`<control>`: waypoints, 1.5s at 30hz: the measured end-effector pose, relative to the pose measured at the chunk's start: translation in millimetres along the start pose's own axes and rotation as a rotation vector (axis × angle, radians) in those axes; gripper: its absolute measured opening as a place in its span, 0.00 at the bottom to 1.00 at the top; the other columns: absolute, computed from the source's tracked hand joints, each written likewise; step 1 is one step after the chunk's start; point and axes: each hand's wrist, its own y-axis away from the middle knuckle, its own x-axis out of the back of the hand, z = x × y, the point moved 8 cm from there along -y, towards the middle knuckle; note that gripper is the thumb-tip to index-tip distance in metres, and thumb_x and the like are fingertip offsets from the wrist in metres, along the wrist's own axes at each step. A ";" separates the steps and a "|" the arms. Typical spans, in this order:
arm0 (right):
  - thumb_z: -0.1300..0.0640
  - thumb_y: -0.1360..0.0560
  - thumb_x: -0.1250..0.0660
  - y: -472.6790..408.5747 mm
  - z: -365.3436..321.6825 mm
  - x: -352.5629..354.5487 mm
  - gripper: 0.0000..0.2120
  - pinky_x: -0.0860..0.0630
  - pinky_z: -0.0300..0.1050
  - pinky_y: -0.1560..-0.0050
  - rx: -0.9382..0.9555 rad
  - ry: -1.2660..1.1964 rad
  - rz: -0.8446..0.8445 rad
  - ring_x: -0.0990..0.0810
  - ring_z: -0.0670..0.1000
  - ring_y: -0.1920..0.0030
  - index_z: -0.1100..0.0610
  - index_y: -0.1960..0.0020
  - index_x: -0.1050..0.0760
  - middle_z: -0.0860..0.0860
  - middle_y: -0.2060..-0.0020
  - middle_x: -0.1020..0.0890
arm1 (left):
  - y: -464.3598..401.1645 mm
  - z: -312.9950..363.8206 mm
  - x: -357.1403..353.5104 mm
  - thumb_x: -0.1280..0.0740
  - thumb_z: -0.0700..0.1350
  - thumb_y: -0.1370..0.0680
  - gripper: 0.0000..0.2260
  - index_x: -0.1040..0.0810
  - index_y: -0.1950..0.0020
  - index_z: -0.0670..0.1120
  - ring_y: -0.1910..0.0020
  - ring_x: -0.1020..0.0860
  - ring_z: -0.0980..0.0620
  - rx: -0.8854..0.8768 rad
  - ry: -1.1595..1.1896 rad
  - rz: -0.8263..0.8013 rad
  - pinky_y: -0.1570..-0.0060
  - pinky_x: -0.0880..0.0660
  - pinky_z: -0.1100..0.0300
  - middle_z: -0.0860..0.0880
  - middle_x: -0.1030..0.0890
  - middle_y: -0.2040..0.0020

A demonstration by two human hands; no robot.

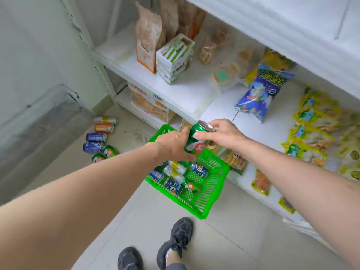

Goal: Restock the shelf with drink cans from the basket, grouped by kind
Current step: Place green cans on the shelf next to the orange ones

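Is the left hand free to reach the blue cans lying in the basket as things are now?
Probably not at once: the left hand and right hand both hold the green can above the basket. Nothing covers the blue cans below.

Floor: my green basket and 6 loose cans lie on it.
Middle shelf: I see a striped box, paper bags, blue snack bag.
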 end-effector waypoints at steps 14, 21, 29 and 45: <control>0.41 0.35 0.23 205.2 -161.8 131.0 0.22 0.17 0.45 0.63 0.037 -0.029 0.321 0.15 0.54 0.63 0.60 0.57 0.16 0.54 0.63 0.14 | 144.9 143.2 176.6 0.25 0.57 0.32 0.38 0.40 0.32 0.43 0.43 0.24 0.42 -0.241 0.022 0.130 0.49 0.29 0.56 0.42 0.23 0.40; 0.41 0.37 0.22 270.0 -180.2 213.0 0.23 0.16 0.53 0.54 0.036 -0.079 0.461 0.14 0.55 0.59 0.60 0.55 0.17 0.55 0.61 0.14 | 157.3 230.2 229.7 0.24 0.56 0.33 0.32 0.38 0.41 0.44 0.48 0.24 0.44 -0.343 0.021 0.165 0.52 0.28 0.55 0.44 0.23 0.45; 0.41 0.35 0.22 303.4 -169.5 320.4 0.26 0.18 0.52 0.48 0.060 -0.060 0.525 0.15 0.54 0.53 0.61 0.49 0.19 0.55 0.56 0.14 | 127.9 331.6 261.8 0.24 0.54 0.33 0.32 0.37 0.38 0.46 0.50 0.24 0.48 -0.380 0.113 0.266 0.53 0.26 0.55 0.48 0.23 0.45; 0.43 0.38 0.20 239.5 -153.6 439.2 0.23 0.17 0.50 0.52 0.031 0.019 0.566 0.15 0.53 0.56 0.58 0.52 0.19 0.53 0.57 0.15 | 16.1 394.0 291.9 0.25 0.51 0.31 0.36 0.40 0.29 0.45 0.43 0.23 0.46 -0.363 0.212 0.296 0.44 0.24 0.52 0.46 0.23 0.40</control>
